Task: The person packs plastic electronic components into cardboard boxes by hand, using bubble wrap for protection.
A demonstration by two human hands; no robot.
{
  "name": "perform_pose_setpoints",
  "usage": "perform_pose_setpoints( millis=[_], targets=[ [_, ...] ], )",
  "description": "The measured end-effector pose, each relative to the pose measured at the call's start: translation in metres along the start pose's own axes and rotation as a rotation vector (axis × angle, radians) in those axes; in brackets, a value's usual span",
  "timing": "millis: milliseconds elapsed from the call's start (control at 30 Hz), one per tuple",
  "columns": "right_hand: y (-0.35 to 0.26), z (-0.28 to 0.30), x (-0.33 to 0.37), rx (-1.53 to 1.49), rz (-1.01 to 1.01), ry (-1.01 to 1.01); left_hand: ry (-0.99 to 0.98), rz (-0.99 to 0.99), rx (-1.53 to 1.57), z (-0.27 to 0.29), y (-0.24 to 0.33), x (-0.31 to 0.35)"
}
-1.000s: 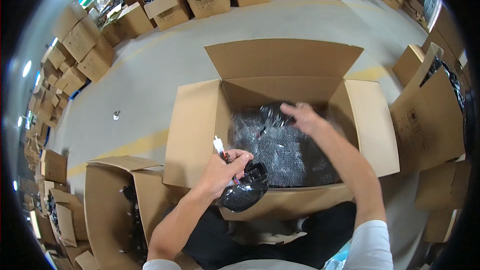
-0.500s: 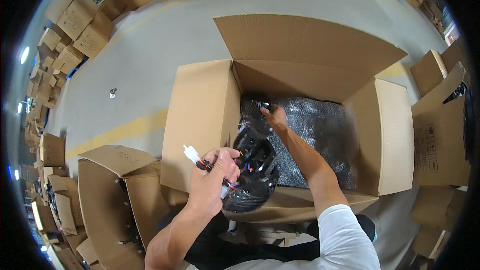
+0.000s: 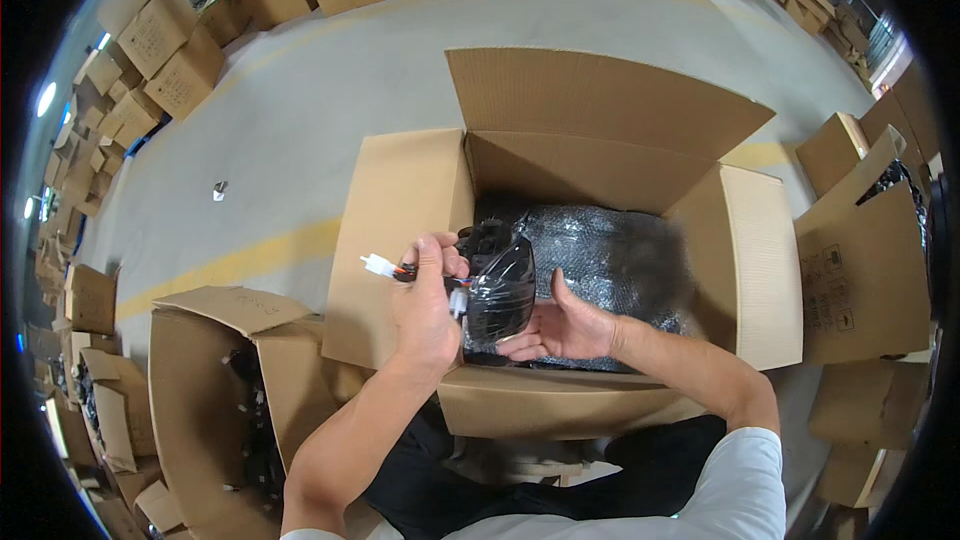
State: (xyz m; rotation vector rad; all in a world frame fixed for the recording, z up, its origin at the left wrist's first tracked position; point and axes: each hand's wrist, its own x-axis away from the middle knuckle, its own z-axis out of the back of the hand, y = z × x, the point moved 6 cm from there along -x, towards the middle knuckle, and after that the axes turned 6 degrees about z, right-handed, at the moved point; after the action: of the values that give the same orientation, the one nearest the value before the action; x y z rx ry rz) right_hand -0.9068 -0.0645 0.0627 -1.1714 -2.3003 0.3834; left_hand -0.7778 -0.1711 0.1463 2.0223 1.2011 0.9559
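My left hand (image 3: 432, 285) is closed on a wire lead of a glossy black, film-wrapped part (image 3: 503, 292), its exact kind unclear. A white plug connector (image 3: 378, 265) on coloured wires sticks out to the left of that hand. A second pale connector (image 3: 458, 302) hangs beside the palm. Close to the part's lower right side is my right hand (image 3: 570, 328), open, thumb raised and fingers stretched toward it; whether the fingertips touch cannot be told. Both hands are above an open cardboard box (image 3: 590, 165), where dark bubble wrap (image 3: 600, 250) covers what lies inside.
At the lower left stands another open carton (image 3: 195, 390) with dark, wired parts in it. More cartons (image 3: 850, 280) are stacked at the right, along the left and at the back. A small scrap (image 3: 220, 190) lies on the grey floor near a yellow line (image 3: 260, 252).
My right hand has drawn back from the box's far left area to beside the black part, and has opened. My left hand has lifted the part slightly away from me and turned it.
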Motion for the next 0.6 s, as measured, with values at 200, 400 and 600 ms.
perform_pose_setpoints(
  millis=[200,400,600],
  targets=[
    [-0.039,0.009,0.021,0.189,0.387,0.397,0.041,-0.077,-0.433,-0.014,-0.016,0.013],
    [-0.137,0.021,0.035,0.251,0.735,0.486,-0.046,0.115,-0.530,-0.019,-0.031,0.020],
    [-0.119,0.224,-0.035,0.197,0.524,0.606,-0.092,0.424,-0.490,-0.013,-0.050,0.032]
  ],
)
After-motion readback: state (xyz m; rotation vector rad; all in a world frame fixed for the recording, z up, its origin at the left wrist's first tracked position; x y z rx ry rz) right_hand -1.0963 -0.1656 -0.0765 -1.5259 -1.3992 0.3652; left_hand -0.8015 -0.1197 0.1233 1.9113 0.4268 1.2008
